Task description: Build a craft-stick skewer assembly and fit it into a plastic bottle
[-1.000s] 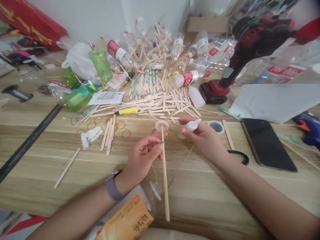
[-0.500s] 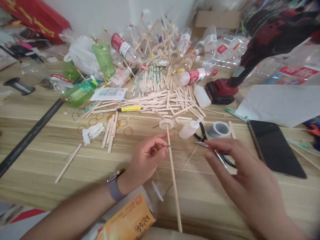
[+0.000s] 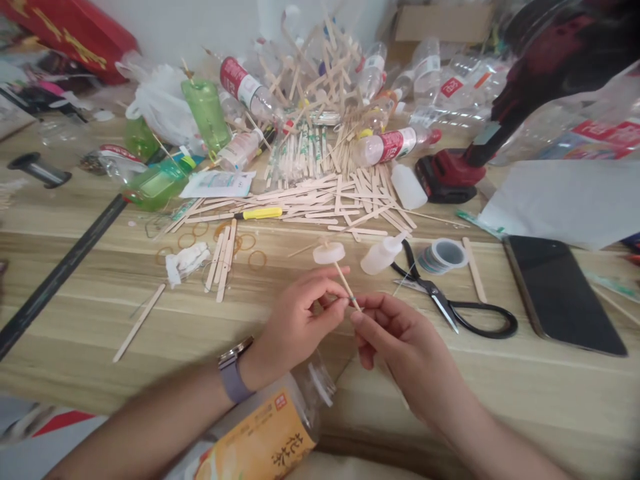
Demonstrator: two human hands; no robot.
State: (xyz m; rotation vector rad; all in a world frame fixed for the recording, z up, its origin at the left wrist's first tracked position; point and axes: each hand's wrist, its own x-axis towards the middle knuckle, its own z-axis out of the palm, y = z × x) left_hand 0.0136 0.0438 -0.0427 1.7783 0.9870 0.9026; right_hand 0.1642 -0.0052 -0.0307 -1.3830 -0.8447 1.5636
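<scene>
A thin round wooden stick slants between my hands, topped by a white bottle cap with flat wooden strips crossed above it. My left hand pinches the stick below the cap, beside a small dark band wrapped round it. Just below, the fingertips of my right hand close on the same stick; its lower part is mostly hidden by that hand. Under my left wrist lies a clear plastic bottle with an orange label, its neck towards the stick. A thin strand passes near the bottle's neck.
Right of my hands lie black-handled scissors, a small squeeze bottle, a tape roll and a phone. Loose craft sticks, a yellow-handled cutter and plastic bottles spread behind. A power tool stands at right.
My right hand has moved left from over the scissors and closed on the stick. The stick now leans more, with its cap tilted and slightly further left.
</scene>
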